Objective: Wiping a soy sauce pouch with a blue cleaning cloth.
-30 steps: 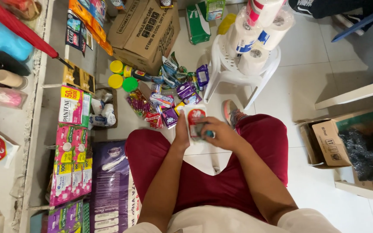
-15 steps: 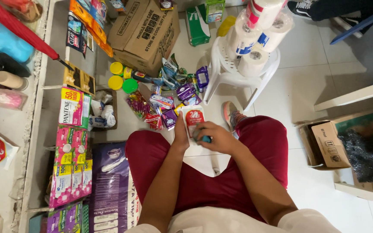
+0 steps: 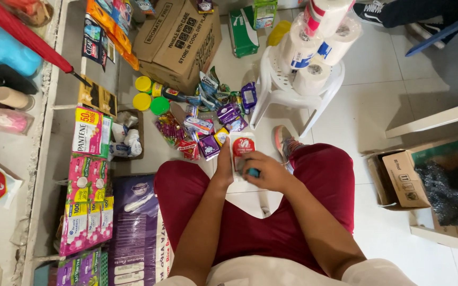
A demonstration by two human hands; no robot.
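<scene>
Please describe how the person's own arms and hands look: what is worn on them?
Both forearms are bare. The left hand and right hand wear no gloves, and no rings, watch or bracelet show. Short pale sleeves end near the elbows, at the bottom edge of the picture. The fingers are uncovered.

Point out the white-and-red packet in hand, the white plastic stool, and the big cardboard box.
white-and-red packet (image 3: pixel 243 148), head view, on its red label.
white plastic stool (image 3: pixel 273 85), head view, on its seat edge.
big cardboard box (image 3: pixel 178 37), head view, on its top flap.

cardboard box (image 3: pixel 178 39) | white plastic chair (image 3: pixel 292 87) | tissue rolls (image 3: pixel 319 39) | sachet pile (image 3: pixel 202 124)
</scene>
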